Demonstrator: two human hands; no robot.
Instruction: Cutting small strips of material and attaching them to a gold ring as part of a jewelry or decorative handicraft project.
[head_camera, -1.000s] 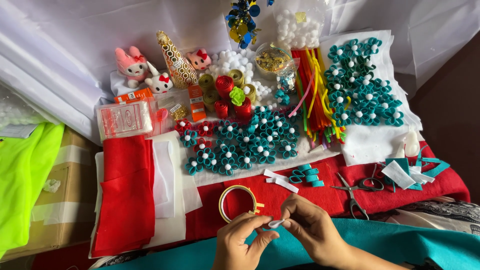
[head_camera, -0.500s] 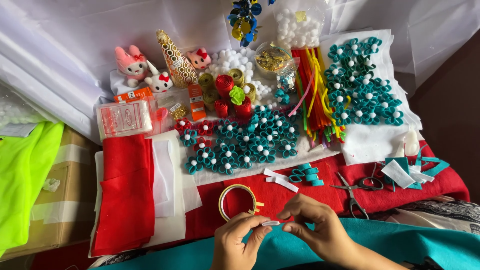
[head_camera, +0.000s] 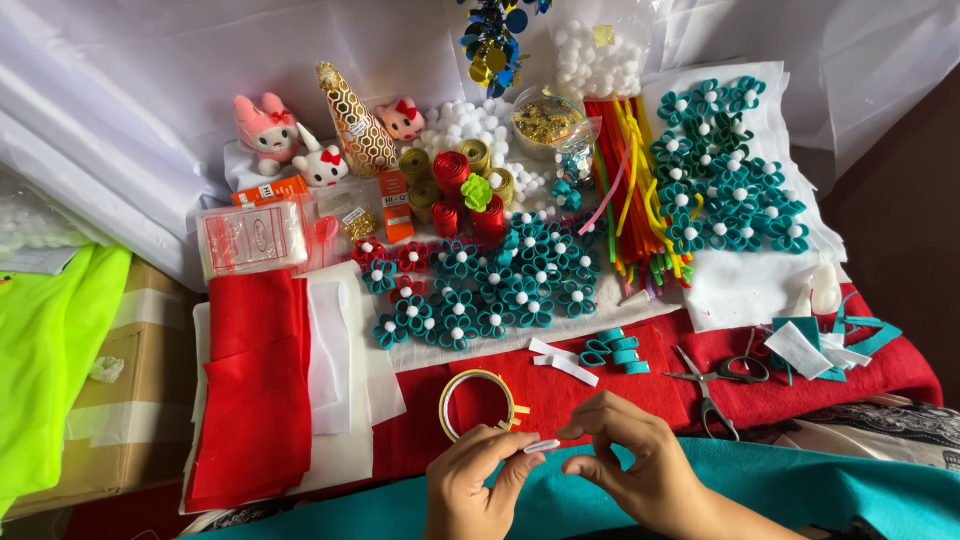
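Observation:
At the bottom centre, my left hand (head_camera: 478, 487) pinches one end of a small white felt strip (head_camera: 541, 446) between thumb and forefinger. My right hand (head_camera: 627, 458) is just to the right of the strip, its fingertips curled at the strip's other end. Both hands hover over teal felt (head_camera: 800, 492) and red felt (head_camera: 580, 395). A small wooden embroidery hoop (head_camera: 476, 403) lies just above my left hand. More white strips (head_camera: 562, 361) and teal felt loops (head_camera: 612, 350) lie above my right hand.
Scissors (head_camera: 712, 384) rest to the right on the red felt. Several teal and red felt flowers (head_camera: 490, 290) fill the middle, more teal ones (head_camera: 722, 170) at the right. Pipe cleaners (head_camera: 630, 190), plush toys (head_camera: 290, 140), folded red felt (head_camera: 252, 390) and a cardboard box (head_camera: 120, 400) lie around.
The white strip went from a folded bend between both hands to lying nearly flat. My right hand's fingers shifted slightly along it.

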